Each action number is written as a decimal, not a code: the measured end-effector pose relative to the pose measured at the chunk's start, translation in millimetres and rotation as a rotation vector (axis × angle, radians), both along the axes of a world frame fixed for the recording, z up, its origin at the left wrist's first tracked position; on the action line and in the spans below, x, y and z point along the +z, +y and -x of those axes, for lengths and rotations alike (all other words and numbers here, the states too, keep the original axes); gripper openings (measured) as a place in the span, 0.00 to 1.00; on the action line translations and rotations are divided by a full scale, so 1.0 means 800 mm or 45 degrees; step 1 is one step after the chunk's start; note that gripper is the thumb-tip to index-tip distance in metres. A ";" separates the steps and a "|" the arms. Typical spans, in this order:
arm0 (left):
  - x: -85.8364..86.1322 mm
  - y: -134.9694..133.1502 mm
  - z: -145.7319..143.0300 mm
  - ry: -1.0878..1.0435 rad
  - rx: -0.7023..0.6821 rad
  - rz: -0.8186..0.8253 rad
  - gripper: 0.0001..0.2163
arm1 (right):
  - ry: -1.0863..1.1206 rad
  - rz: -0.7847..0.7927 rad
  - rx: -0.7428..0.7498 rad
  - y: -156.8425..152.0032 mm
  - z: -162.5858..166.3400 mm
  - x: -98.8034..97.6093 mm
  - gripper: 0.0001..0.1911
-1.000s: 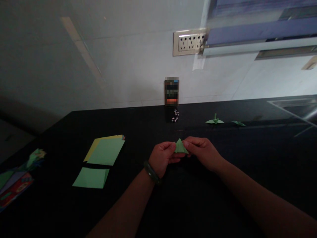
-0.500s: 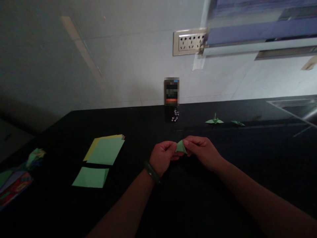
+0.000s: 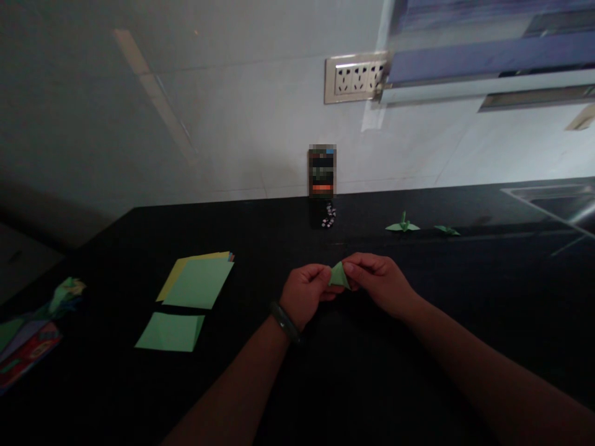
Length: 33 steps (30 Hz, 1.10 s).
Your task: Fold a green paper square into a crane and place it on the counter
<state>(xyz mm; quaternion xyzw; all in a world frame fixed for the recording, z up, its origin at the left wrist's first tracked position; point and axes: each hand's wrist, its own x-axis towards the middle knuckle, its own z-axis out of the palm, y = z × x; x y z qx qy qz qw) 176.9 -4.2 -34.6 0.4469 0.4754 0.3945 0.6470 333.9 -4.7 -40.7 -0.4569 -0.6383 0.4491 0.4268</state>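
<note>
A small folded piece of green paper (image 3: 339, 276) is pinched between my two hands above the black countertop. My left hand (image 3: 304, 292), with a dark bangle on its wrist, grips the paper's left side between thumb and fingers. On the opposite side my right hand (image 3: 379, 284) is closed on the paper's right edge. Part of the paper is hidden by my fingertips. To the left lies a stack of square paper sheets (image 3: 198, 284), green on top with yellow beneath. Nearer to me rests a single creased green sheet (image 3: 170, 332).
Two green origami cranes (image 3: 403, 224) (image 3: 447, 230) sit at the back right. A phone-like device (image 3: 322, 172), blurred out, leans on the wall behind a beaded item (image 3: 329, 215). A red packet (image 3: 30, 356) and crumpled colored paper (image 3: 66, 296) lie far left. A sink edge (image 3: 548, 214) is at right.
</note>
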 end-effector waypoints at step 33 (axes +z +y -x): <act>-0.010 0.002 0.001 0.106 -0.015 -0.103 0.06 | -0.492 -0.426 -0.147 0.000 -0.005 0.004 0.08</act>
